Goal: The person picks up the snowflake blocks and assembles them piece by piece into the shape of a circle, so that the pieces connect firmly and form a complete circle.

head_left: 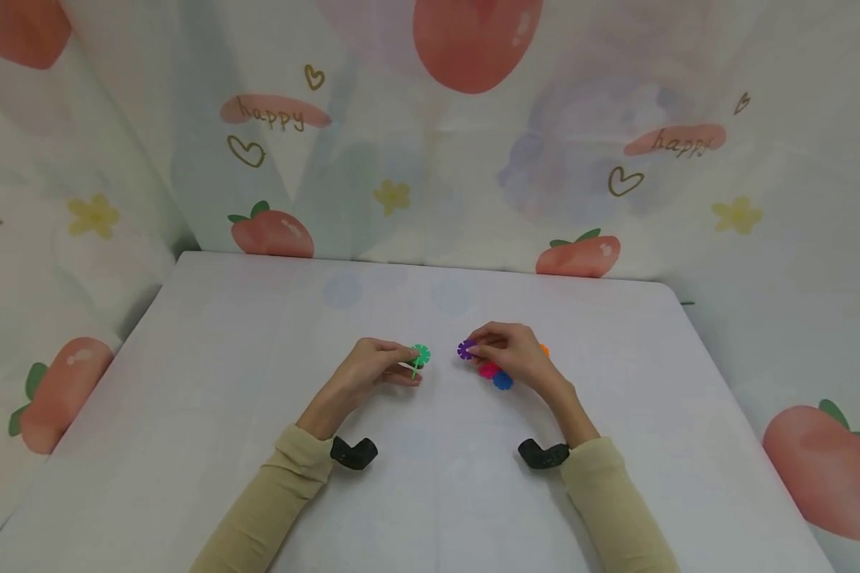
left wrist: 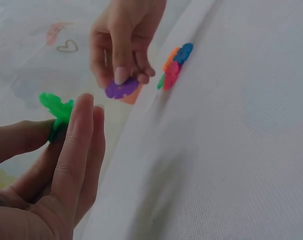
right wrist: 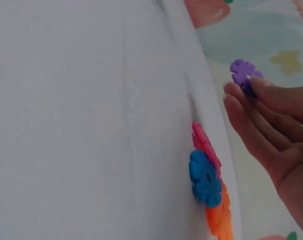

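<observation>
My left hand (head_left: 369, 368) pinches bright green notched plastic discs (head_left: 421, 353) between thumb and fingers. Two green pieces seem joined at an angle, though the fingers hide part of them in the left wrist view. A purple notched flower disc (right wrist: 243, 73) is held by its edge in my right hand (head_left: 514, 350), facing the green pieces with a gap between. Below the right hand lie a pink disc (right wrist: 205, 145), a blue disc (right wrist: 205, 178) and an orange disc (right wrist: 220, 215), overlapping on the table. A small green edge (left wrist: 161, 81) shows beside the pink one.
The white-covered table (head_left: 258, 493) has a back edge against a printed cloth wall (head_left: 430, 183). Cloth also hangs at both sides. Black curved pieces (head_left: 354, 453) sit at both wrists by the sleeve cuffs.
</observation>
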### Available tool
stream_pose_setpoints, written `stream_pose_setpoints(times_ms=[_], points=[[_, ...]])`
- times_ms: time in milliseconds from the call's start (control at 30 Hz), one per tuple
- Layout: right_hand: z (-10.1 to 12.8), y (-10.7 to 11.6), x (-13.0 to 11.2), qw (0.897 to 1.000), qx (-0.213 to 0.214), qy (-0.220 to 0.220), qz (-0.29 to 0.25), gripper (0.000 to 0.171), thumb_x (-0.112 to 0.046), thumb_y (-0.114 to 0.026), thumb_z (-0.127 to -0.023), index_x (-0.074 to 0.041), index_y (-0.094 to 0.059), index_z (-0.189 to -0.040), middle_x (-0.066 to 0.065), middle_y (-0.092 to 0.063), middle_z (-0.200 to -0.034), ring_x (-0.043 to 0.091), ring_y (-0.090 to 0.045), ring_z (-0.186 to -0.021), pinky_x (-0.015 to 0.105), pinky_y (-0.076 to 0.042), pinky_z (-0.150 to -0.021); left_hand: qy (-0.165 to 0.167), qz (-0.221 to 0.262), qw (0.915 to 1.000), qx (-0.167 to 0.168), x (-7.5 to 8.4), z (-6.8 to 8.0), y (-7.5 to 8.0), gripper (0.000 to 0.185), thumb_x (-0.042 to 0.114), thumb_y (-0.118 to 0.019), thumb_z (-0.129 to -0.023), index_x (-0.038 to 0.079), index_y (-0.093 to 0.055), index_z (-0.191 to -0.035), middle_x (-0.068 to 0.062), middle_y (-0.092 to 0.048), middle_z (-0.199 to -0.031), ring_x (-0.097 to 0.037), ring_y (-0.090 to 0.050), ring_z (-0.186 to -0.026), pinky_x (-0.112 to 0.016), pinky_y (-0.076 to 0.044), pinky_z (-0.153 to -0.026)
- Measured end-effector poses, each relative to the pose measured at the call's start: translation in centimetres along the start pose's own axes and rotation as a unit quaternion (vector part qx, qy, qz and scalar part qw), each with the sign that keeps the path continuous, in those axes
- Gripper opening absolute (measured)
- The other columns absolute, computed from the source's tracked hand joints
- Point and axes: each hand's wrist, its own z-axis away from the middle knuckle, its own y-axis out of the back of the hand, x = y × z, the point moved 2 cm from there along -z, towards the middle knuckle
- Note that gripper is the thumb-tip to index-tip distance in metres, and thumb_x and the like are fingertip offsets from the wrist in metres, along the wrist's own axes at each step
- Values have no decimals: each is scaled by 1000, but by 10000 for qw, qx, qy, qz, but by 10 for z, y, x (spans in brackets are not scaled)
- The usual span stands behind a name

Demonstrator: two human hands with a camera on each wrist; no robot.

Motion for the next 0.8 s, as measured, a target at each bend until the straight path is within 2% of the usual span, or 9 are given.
stream_pose_setpoints(times_ms=[67, 400, 600, 800], points=[[0, -4, -4, 9997, -78, 90, -224, 18, -10, -73, -96, -4, -74, -113, 14, -77, -103, 21, -77, -86, 26, -62, -79, 43, 32, 10000, -19, -1, -1, -1, 28, 16, -71, -97, -8, -73, -111, -28, -75, -107, -19, -78, -77, -36, -61, -89], [-4, -21, -25, 9947, -324, 834, -511, 14, -7, -74, -95, -5, -77, -108, 12, -79, -101, 21, -78, -88, 25, -61, -82, 44, 8, 10000, 28, -1, 1, -2, 29, 17, -72, -97, -8, -74, -110, -28, -75, -102, -19, -77, -75, -37, -62, -86], [-4, -27, -32, 9915, -310, 1199, -396, 14, -7, -74, -94, -5, -78, -107, 11, -79, -100, 21, -78, -88, 27, -62, -83, 45, 26, 10000, -32, -1, 2, -3, 26, 14, -72, -97, -10, -73, -107, -20, -77, -89, -19, -77, -72, -38, -63, -83], [-4, -27, -39, 9861, -54, 1659, -116, 12, -3, -76, -91, -2, -80, -102, 11, -80, -94, 21, -78, -84, 25, -62, -80, 132, -8, 9999, 24, 2, 4, -4, 25, 11, -71, -97, -11, -74, -108, -22, -77, -90, -19, -76, -71, -38, -64, -80]])
